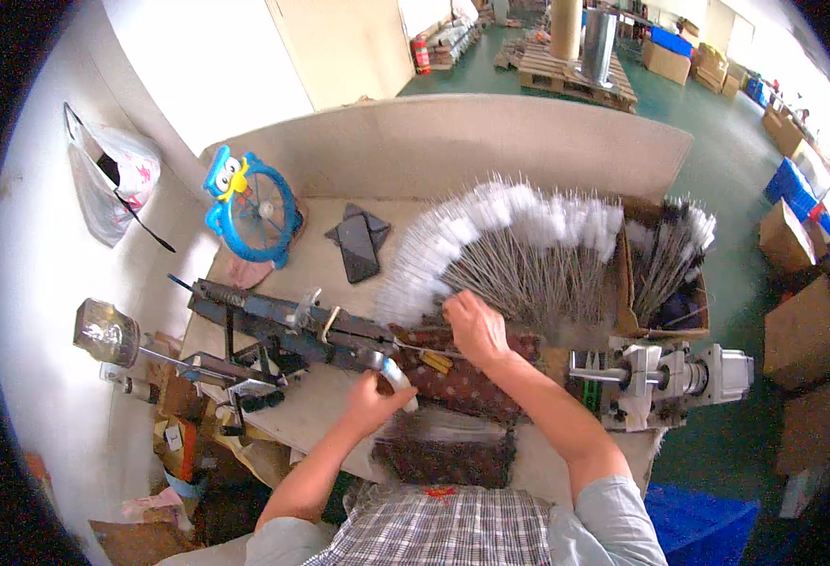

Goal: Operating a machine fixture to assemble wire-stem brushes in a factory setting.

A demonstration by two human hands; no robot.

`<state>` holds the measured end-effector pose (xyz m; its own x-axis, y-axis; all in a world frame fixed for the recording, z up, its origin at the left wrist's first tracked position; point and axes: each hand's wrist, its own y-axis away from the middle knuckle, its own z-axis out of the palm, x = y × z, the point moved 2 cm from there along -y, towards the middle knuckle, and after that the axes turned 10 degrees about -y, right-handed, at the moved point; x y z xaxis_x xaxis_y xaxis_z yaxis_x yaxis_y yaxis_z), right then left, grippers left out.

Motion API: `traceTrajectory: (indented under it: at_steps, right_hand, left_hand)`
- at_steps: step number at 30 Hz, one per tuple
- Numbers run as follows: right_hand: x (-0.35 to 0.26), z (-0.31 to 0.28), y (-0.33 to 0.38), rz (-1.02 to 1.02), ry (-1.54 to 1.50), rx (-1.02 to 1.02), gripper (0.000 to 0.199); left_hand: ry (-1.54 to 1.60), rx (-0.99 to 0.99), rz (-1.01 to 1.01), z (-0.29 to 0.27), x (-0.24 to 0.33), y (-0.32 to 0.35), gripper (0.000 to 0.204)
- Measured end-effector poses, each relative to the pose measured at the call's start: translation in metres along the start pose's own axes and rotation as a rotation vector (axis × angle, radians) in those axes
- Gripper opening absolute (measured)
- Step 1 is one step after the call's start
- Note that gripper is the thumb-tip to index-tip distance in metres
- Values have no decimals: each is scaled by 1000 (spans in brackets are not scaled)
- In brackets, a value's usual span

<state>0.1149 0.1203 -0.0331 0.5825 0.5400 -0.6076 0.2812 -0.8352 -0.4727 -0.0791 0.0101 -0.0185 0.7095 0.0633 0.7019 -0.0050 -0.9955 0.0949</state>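
My left hand (375, 404) is closed round a white handle (396, 374) at the right end of a dark metal clamping device (292, 325). My right hand (477, 328) has its fingers curled together at the near edge of a large heap of wire-stemmed brushes (528, 259) with white bristles; what it pinches is hidden. A thin metal rod (424, 349) runs from the device toward the space beneath my right wrist. Below it, a yellow-handled tool (437, 361) lies on a dark patterned cloth (462, 389).
On the right, a motor unit (679, 375) carries a horizontal shaft. Behind it stands a carton (665, 316) of dark and white brushes. A blue fan (257, 212) and a phone (357, 247) are at the back left. A raised board (490, 137) edges the table.
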Motion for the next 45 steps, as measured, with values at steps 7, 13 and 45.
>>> traceTrajectory:
  at_steps: [7, 13, 45]
  right_hand:
    - [10, 20, -21, 61, 61, 91, 12]
    - [1, 21, -15, 36, -32, -3, 15]
    - [-70, -116, 15, 101, -244, -236, 14]
  left_hand:
    - [469, 275, -369, -36, -85, 31, 22]
    - [523, 332, -440, -51, -114, 52, 21]
    - [942, 138, -260, -2, 27, 39, 18]
